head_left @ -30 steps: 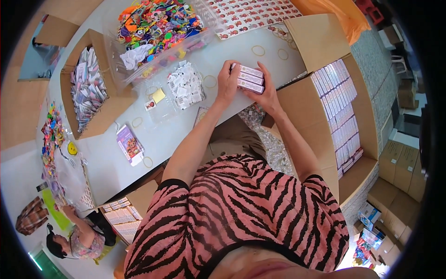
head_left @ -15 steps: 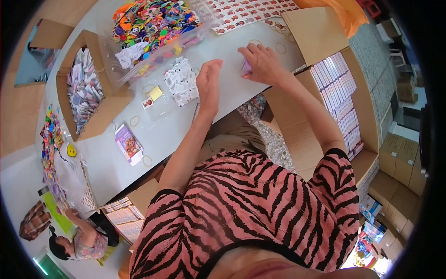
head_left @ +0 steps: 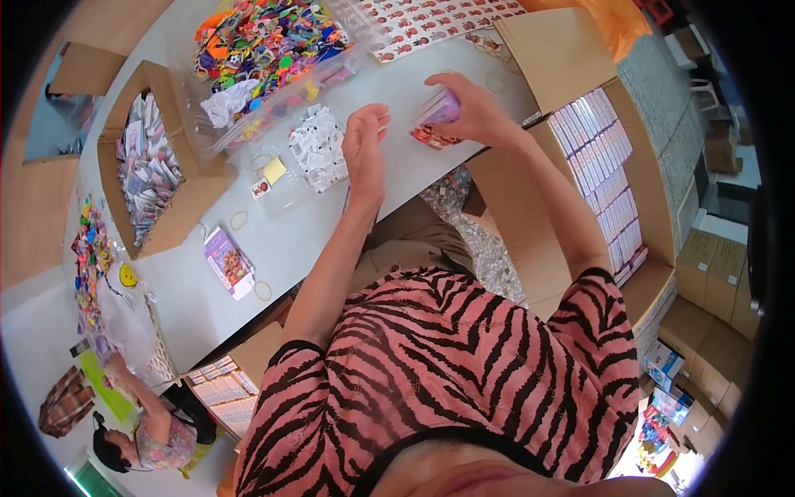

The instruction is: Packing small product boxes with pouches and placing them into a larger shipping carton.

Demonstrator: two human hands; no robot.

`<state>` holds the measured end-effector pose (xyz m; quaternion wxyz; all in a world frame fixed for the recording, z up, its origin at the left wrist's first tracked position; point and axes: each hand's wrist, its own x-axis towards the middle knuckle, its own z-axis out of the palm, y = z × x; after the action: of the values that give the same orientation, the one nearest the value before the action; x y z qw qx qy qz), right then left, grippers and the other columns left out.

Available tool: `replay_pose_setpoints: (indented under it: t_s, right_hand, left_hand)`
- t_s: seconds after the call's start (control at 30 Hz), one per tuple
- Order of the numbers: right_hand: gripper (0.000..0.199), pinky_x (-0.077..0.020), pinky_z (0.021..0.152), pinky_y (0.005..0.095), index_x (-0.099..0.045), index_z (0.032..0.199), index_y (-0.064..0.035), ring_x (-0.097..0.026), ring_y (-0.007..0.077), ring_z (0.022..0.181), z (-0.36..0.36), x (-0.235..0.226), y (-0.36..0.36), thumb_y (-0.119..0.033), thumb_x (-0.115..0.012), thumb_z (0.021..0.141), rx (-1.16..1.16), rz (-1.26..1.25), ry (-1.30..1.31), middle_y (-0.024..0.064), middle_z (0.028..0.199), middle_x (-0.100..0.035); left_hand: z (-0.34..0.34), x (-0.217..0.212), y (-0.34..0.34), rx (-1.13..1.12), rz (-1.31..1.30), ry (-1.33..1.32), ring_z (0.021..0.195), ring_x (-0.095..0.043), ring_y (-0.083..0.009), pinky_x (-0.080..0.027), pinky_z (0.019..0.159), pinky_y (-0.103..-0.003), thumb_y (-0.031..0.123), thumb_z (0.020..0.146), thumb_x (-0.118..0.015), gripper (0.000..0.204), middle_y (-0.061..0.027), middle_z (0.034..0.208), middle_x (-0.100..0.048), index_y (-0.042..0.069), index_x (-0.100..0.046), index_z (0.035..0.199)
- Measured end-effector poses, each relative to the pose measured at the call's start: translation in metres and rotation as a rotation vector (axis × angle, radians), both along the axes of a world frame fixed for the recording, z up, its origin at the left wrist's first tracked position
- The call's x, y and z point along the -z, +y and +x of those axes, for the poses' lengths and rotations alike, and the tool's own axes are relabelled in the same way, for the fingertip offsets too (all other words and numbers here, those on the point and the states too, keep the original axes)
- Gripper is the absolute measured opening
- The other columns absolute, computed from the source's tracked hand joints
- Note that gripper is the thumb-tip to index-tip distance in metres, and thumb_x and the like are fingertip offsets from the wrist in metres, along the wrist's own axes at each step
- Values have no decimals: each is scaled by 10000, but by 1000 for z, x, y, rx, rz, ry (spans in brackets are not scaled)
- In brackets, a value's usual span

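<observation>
My right hand (head_left: 475, 109) is closed round a small purple printed box (head_left: 432, 118), held just above the white table. Its lower side shows a reddish picture, and the palm covers part of it. A little to the left, my left hand (head_left: 364, 147) is raised with nothing in it, fingers stretched upward and slightly bent. Beside that hand lies a heap of small white packets (head_left: 318, 147) on clear plastic. Another purple printed box (head_left: 229, 262) with an open end flap lies farther left on the table.
A clear bin of colourful trinkets (head_left: 273, 50) stands at the back. To the left is a carton of small packets (head_left: 149, 170); on the right, an open carton of boxes in rows (head_left: 596, 157). A sticker sheet (head_left: 439, 25) and rubber bands (head_left: 239, 219) lie about. Another person (head_left: 157, 435) works at lower left.
My right hand has tilted the purple box, so its reddish picture now shows. My left hand has shifted slightly left, its fingers a little more apart.
</observation>
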<state>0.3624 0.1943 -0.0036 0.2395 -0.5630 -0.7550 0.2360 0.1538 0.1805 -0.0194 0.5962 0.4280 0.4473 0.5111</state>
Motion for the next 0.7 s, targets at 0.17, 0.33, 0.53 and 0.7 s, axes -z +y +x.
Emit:
replay_pose_setpoints:
  t_s: [0.17,0.33,0.53,0.7]
  right_hand:
    - [656,-475,878,323,-445,1295,-120,-572,166,1042,-1,-24,-27,-253,-742,725,53,-570,1068,64,1165,-566]
    - [601,-477,909,311,-428,1300,-67,-577,153,1049,-12,-12,-45,-236,-686,784,74,-635,1572,75,1151,-573]
    - [667,-458,939,324,-379,1331,-71,-567,162,1073,-23,-10,-49,-250,-696,773,-22,-661,1565,87,1153,-569]
    - [693,-471,896,303,-388,1335,-113,-573,157,1023,-21,-26,-55,-181,-734,739,28,-462,1445,80,1133,-573]
  left_hand:
    - [1,-19,-7,42,16,-49,1173,-471,-223,-326,1005,-368,426,994,-312,477,-111,1254,-511,57,-457,1259]
    - [14,-36,-14,123,141,-46,1274,-371,-267,-248,1072,-375,399,1002,-279,512,-137,1348,-420,27,-371,1341]
    - [24,-38,-21,187,510,261,1302,-305,-259,-214,1089,-353,238,992,-323,459,-156,1364,-373,-21,-309,1371]
    - [18,-55,-28,361,249,55,1179,-452,-228,-361,1006,-340,253,906,-544,627,-161,1303,-414,-3,-243,1392]
